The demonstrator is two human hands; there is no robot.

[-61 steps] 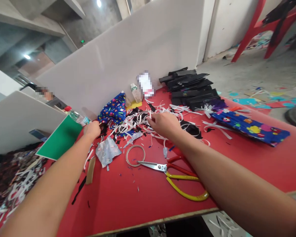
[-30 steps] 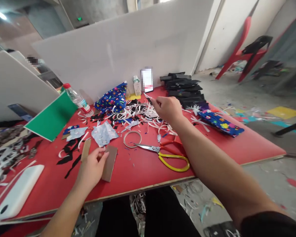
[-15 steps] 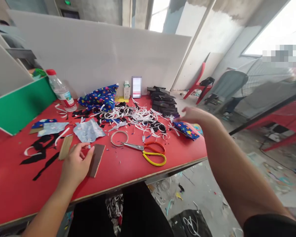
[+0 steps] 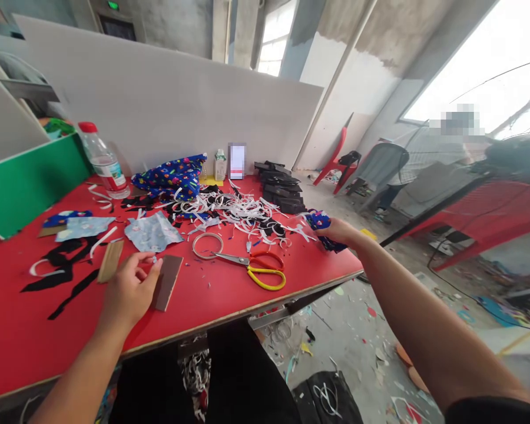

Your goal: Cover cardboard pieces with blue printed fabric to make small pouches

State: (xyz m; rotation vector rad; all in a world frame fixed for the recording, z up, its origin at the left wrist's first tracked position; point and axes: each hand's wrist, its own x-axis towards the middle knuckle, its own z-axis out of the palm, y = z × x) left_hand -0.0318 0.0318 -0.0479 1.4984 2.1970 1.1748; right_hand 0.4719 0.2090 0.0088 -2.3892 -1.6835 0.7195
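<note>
the right hand (image 4: 342, 232) is nearer to the blue cloth piece with bright multicoloured print (image 4: 319, 219) on the red worktop (image 4: 225, 288). its fingers lie across the cloth, which shows just beyond and below them, long axis seemingly slanting far-left to near-right; whether they clamp it, i cannot tell. well apart, the left hand (image 4: 130, 288) pinches a small pale scrap (image 4: 154, 259) beside a flat brown rectangular board (image 4: 169, 284).

Red table (image 4: 318, 265), scissors (image 4: 249, 260) overlapping a beige ring (image 4: 194, 246), heaped white strips (image 4: 242, 206), brown card (image 4: 169, 282), red-capped bottle (image 4: 110, 172), black stack (image 4: 279, 187)
</note>
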